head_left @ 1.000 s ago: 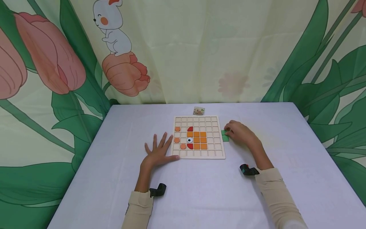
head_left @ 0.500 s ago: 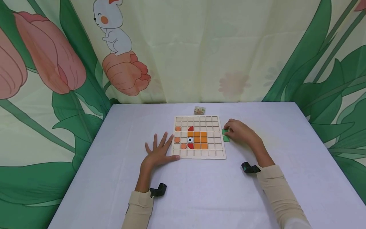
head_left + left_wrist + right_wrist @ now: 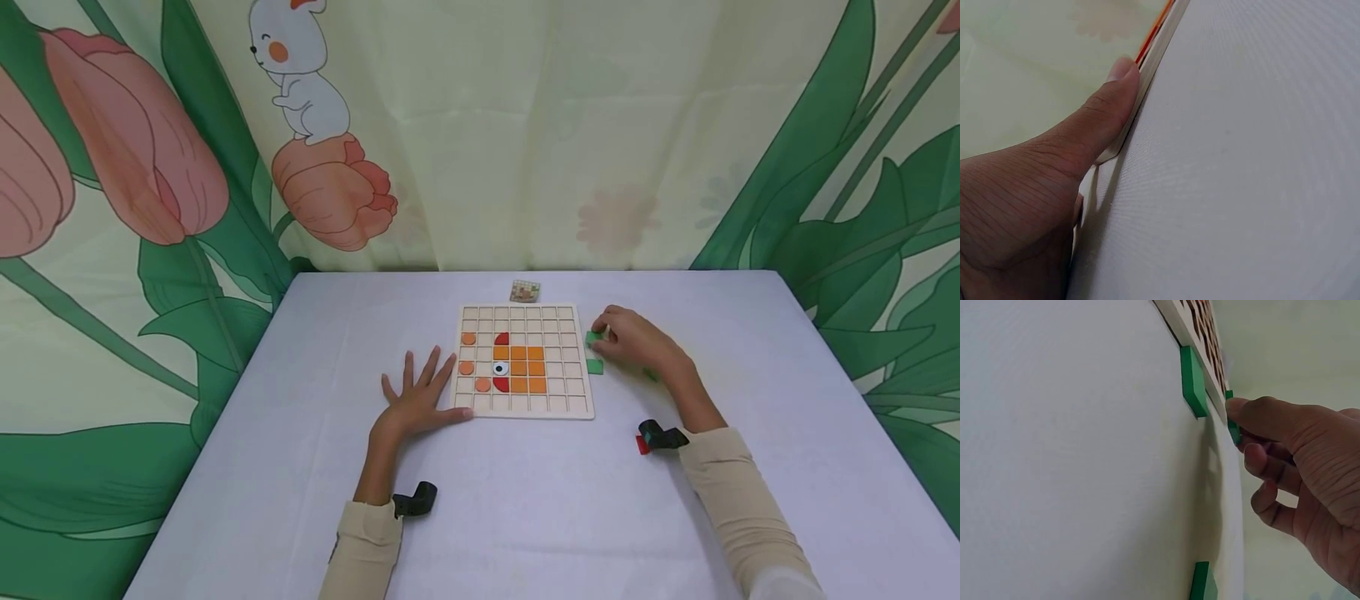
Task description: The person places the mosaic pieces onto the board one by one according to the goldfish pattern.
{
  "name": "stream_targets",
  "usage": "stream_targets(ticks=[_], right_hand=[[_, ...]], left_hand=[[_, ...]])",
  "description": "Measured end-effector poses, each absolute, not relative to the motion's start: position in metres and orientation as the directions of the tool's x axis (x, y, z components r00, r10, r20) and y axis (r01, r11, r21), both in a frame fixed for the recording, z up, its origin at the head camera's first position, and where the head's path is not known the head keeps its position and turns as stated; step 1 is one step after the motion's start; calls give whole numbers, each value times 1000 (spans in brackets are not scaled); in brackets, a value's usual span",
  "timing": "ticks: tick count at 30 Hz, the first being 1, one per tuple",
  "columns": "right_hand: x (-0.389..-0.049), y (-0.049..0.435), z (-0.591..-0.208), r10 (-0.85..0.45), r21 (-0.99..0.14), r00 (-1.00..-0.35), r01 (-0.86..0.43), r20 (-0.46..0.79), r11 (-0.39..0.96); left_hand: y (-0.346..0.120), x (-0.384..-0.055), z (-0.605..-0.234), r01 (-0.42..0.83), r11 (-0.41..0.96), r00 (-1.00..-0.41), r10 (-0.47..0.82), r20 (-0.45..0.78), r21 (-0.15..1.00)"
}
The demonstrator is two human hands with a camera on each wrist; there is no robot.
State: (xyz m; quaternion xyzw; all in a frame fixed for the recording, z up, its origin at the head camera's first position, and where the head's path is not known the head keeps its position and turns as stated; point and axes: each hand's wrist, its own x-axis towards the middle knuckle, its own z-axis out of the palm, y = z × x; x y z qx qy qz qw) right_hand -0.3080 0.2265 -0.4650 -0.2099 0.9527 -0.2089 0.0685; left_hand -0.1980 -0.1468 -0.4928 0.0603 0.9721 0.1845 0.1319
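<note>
A pale gridded board [image 3: 567,405] lies on the table, with orange squares [image 3: 518,367], red quarter-rounds, peach discs and an eye tile [image 3: 500,367] set in it. My left hand [image 3: 415,406] rests at its left side with fingers spread, the thumb lying along the near left corner in the left wrist view. Beside the board's right edge, my right hand [image 3: 637,340] pinches a green tile [image 3: 1232,427] between thumb and finger; the other fingers are bent. Another green tile [image 3: 1192,381] lies just below it, close to the board.
Behind the board sits a small patterned piece [image 3: 524,291]. Near my right wrist lies a third green tile [image 3: 651,375], partly hidden by the arm. A red piece [image 3: 642,445] shows beneath the right wrist camera. A floral curtain [image 3: 480,150] hangs behind the white table [image 3: 525,508].
My right hand has shifted slightly away and right with the green tile, widening the gap to the tile below. The red piece and third green tile have come into view. The left hand stays put.
</note>
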Motion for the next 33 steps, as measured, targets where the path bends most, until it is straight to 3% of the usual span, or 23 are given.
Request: stream_targets(ticks=[19, 33], right_hand=[[-338, 177, -462, -511, -394, -859, -458, -35, 796], [-344, 164, -467, -490, -414, -866, -413, -95, 811]], left_hand=[[-146, -198, -494, 69, 925, -960, 164, -229, 373], [-146, -199, -496, 75, 926, -962, 166, -218, 371]])
